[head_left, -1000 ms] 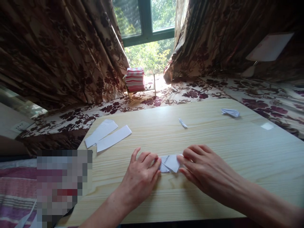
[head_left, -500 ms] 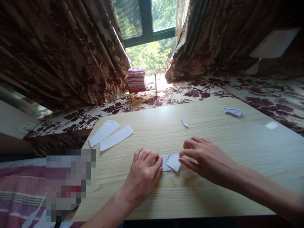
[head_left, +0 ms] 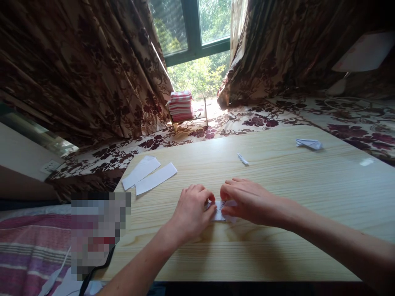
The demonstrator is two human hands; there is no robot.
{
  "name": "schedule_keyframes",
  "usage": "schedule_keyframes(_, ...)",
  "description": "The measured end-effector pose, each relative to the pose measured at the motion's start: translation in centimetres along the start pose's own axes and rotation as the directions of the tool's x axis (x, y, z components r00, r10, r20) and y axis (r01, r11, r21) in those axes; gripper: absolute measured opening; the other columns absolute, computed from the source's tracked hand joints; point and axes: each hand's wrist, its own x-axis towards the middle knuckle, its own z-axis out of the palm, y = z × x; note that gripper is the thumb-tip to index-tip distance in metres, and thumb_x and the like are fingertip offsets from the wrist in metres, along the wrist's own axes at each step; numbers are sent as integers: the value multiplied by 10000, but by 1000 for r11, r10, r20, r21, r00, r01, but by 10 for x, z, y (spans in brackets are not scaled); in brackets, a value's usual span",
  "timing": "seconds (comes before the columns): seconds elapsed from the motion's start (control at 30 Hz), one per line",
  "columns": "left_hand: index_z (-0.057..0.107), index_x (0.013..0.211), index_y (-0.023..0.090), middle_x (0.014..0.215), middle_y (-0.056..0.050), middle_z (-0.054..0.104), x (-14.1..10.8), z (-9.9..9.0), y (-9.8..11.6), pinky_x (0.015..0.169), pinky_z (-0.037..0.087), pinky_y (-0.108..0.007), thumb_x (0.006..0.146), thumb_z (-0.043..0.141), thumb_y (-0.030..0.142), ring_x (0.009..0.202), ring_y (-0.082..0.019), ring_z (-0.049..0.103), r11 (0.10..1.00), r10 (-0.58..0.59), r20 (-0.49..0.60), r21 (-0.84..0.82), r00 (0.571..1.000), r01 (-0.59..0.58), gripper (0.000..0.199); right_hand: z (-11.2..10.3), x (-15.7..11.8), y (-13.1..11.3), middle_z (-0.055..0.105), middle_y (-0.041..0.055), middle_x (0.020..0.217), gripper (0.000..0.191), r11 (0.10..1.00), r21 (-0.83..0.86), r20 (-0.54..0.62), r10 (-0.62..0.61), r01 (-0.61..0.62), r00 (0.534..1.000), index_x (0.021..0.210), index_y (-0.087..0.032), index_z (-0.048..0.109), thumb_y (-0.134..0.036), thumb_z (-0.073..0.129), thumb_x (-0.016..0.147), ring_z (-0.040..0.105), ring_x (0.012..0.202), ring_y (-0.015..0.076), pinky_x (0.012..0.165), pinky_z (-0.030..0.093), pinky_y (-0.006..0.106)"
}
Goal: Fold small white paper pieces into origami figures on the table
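A small folded piece of white paper [head_left: 219,214] with some print on it lies on the wooden table, between my two hands. My left hand [head_left: 195,211] grips its left end, thumb and fingers bent together. From the right, my right hand [head_left: 247,201] pinches the paper near its middle with thumb and forefinger and covers part of its right side. Parts of the paper behind the fingers are hidden.
Two white paper strips [head_left: 156,178] lie at the table's left. A small folded paper [head_left: 242,159] sits beyond my hands, and a larger folded paper [head_left: 309,143] at the far right. Towels [head_left: 180,105] are stacked on a little stand by the window.
My right hand has moved left along the paper, closer to my left hand, and now covers its right part. My left hand's fingers have curled more. The view has shifted slightly.
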Motion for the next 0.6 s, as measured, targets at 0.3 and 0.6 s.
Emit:
schedule_keyframes(0.3,623,659,183,603,13,580,3,-5,9,584,395,-269,676,605,140,610,-158,518,947,-102,73,-299,992,120,49,-11,1,3,677,75,833,132,983,186,12,0,-2,1000,771,-166,678,-236,734,675,615,798,228,652,438,297)
schedule_keyframes(0.6,687,805,123,750,-58,701,29,-17,6,697,467,-281,702,669,385,694,-156,604,553,-270,-20,-822,963,138,282,-48,9,47,688,67,892,444,546,838,-118,184,-2,976,1045,-142,665,-503,595,798,597,715,151,632,466,280)
